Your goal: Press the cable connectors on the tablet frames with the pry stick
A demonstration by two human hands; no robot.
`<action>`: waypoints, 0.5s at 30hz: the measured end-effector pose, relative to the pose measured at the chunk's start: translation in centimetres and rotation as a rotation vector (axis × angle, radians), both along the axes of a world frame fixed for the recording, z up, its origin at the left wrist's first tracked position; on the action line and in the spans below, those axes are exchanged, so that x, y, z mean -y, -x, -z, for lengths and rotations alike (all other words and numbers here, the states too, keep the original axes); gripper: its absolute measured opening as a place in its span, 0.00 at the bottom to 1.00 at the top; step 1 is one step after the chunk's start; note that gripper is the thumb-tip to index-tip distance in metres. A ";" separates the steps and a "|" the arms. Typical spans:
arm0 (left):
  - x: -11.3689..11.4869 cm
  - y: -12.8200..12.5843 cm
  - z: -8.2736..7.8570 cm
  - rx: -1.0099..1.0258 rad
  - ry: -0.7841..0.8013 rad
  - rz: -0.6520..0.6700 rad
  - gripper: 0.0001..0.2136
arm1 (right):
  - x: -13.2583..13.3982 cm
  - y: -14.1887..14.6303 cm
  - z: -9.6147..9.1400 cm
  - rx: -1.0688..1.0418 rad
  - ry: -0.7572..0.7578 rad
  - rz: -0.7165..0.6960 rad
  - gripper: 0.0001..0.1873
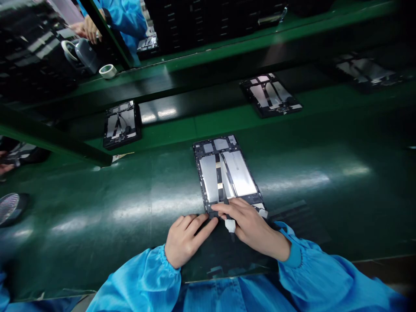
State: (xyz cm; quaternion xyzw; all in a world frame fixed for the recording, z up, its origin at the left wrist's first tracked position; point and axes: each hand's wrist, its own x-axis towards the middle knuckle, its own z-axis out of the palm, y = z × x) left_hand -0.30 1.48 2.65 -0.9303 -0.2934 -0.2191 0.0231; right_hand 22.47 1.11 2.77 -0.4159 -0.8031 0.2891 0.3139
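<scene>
An opened tablet (227, 173) with silver battery cells and a dark frame lies on the green bench (97, 208) just in front of me. My left hand (186, 238) rests at its near left corner, fingers stretched out and pressing on the frame. My right hand (250, 225) lies over the near edge and is closed round a thin dark tool with a white handle (230, 224), whose tip points onto the tablet's middle strip. Both my sleeves are bright blue.
Two more opened tablets (121, 125) (271, 94) lie on the belt behind, another at far right (365, 71). A tape roll (108, 70) sits on the far ledge by a person in blue (128, 19). A small fan (8, 208) stands at left.
</scene>
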 end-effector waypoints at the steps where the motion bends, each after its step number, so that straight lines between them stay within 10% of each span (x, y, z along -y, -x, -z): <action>1: 0.0 0.0 0.0 -0.004 0.002 -0.001 0.14 | 0.1 -0.1 0.1 -0.005 0.017 0.001 0.39; 15: 0.0 -0.6 0.4 -0.046 0.086 -0.022 0.16 | 1.0 -1.7 -0.8 -0.215 0.103 0.108 0.23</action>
